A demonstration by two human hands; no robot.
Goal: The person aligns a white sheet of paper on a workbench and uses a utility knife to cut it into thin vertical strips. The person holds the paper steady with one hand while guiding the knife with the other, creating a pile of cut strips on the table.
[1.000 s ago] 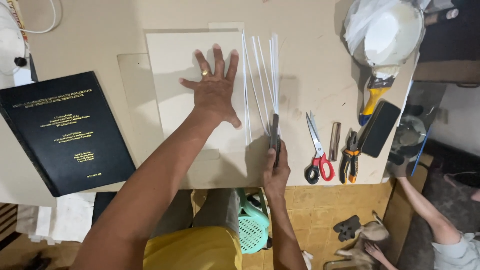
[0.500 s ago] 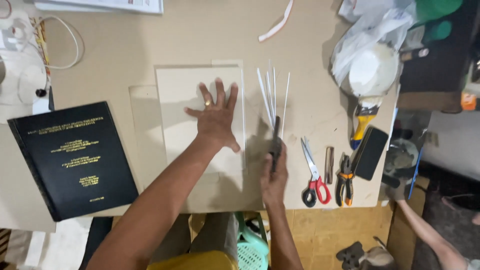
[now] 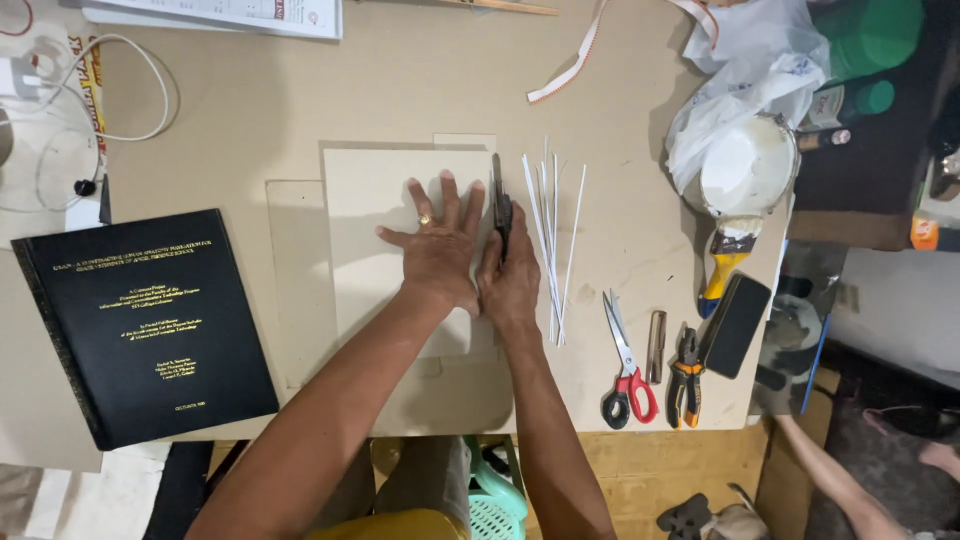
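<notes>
I am pressing my left hand flat on the pale board sheet, fingers spread wide across it, a ring showing on one of them. My right hand is lying just beside the left, touching it near the thumb, and its fingers are closing around a dark utility knife that is pointing away from me along the right edge of the sheet. The sheet is sitting on a larger piece of cardboard in the middle of the brown surface. Just right of the knife, a fan of thin white strips is lying loose. Further right are red-handled scissors, a small brown tool, orange-handled pliers and a dark phone. A yellow-handled brush is resting below a white pot. A black hardcover book is lying at the left.
</notes>
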